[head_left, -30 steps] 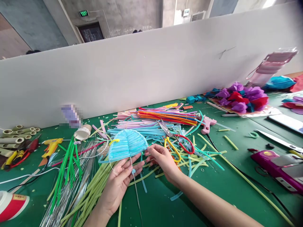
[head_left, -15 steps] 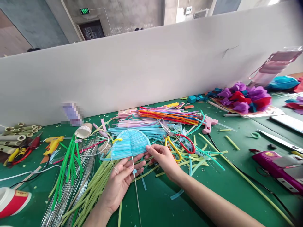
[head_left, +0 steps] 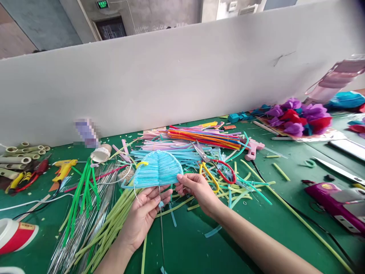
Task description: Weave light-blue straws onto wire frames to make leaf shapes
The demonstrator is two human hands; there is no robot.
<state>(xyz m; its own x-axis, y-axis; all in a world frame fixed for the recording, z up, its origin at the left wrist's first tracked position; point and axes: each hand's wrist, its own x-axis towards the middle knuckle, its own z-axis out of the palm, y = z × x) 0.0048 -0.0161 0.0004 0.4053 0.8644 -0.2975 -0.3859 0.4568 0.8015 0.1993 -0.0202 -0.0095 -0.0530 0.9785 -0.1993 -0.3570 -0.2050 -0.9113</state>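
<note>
A light-blue leaf made of pipe cleaners [head_left: 158, 171] is held up over the table, with a centre rib and a wire stem hanging down from it. My left hand [head_left: 148, 209] is closed on the stem below the leaf, its thumb by a small blue knot [head_left: 161, 204] on the wire. With thumb and fingers, my right hand [head_left: 196, 188] pinches the leaf's lower right edge. Just right of that hand lie scissors [head_left: 212, 163] with red and yellow handles, on the loose blue pipe cleaners.
Bundles of coloured pipe cleaners [head_left: 205, 137] lie behind the leaf, green ones [head_left: 114, 224] at left front. A yellow glue gun [head_left: 63, 169] is at left, a pink one [head_left: 253, 148] at right. Farther right are a purple power strip [head_left: 333, 205] and felt flowers [head_left: 299, 116]. A white partition [head_left: 142, 83] stands behind.
The leaf and both hands have shifted up very slightly, and the camera view has tilted a little. The grip of both hands stays the same.
</note>
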